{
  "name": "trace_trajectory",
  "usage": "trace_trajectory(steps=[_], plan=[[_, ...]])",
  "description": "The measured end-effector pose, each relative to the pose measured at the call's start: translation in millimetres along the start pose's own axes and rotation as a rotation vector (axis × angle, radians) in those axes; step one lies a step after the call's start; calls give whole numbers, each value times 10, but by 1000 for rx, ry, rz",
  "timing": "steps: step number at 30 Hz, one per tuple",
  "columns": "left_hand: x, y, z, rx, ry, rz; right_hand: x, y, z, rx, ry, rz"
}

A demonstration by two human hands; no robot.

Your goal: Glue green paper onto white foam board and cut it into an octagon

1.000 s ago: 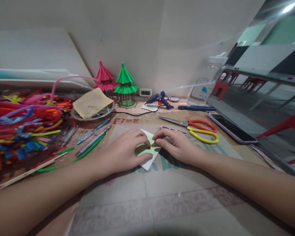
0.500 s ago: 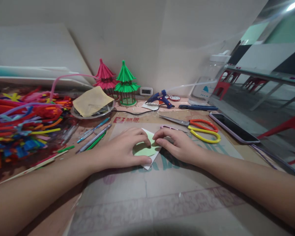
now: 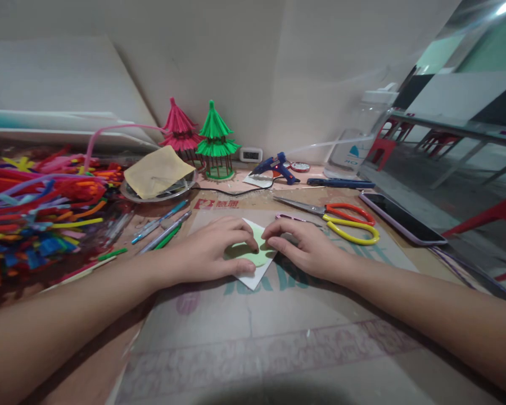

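Observation:
A pale green paper circle (image 3: 259,259) lies on a white square of paper (image 3: 253,281) turned corner-on, at the middle of the cardboard sheet (image 3: 219,349). My left hand (image 3: 215,247) comes over the circle from the left, its fingers bent onto the green surface and its thumb at the near edge, gripping it in place. From the other side, my right hand (image 3: 299,244) has its thumb and forefinger tips close together at the circle's right edge. Part of the circle is hidden beneath my left fingers.
Scissors (image 3: 349,222), a pink-handled tool (image 3: 297,219) and a phone (image 3: 400,218) lie right. Behind are a glue gun (image 3: 278,166), a cutter (image 3: 341,183), a bottle (image 3: 349,152) and a green pipe-cleaner tower (image 3: 215,143). Pens (image 3: 164,233) and pipe cleaners (image 3: 46,219) lie left.
My left thumb has shifted slightly up and to the left, showing more of the white paper's near corner. My right hand has barely moved.

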State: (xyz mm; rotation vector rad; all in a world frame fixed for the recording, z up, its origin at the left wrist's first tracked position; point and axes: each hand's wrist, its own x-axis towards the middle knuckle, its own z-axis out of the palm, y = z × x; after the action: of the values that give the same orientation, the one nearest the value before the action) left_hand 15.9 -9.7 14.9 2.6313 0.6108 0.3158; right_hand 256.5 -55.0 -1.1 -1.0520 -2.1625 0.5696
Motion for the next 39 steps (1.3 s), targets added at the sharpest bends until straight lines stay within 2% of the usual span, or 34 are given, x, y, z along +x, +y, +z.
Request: trace_trajectory(steps=[4,8,16,24,28,31,34,37,39], plan=[[1,-4,-44,16,-52,7,-14,8,4,26,-56,-36],[8,-9,-60,35,-45,18,-19,9,20,-13,-104,-120],[2,-32,-39,10,-24,58,-5,-27,47,-50,-123,-141],[0,-39,-29,-34,-20,44,21,-68,112,-22,-83,-26],[10,-17,41,-39,52,13,8,-93,117,-24,-84,-26],[7,12,78,-47,89,-1,0,-108,24,-43,8,-79],[-7,26,76,-65,98,-8,32,-15,-184,-157,213,-95],[-22,34,58,-82,83,-17,156,263,-415,-242,356,94],[-28,41,55,-76,74,-35,302,520,-534,-224,352,243]])
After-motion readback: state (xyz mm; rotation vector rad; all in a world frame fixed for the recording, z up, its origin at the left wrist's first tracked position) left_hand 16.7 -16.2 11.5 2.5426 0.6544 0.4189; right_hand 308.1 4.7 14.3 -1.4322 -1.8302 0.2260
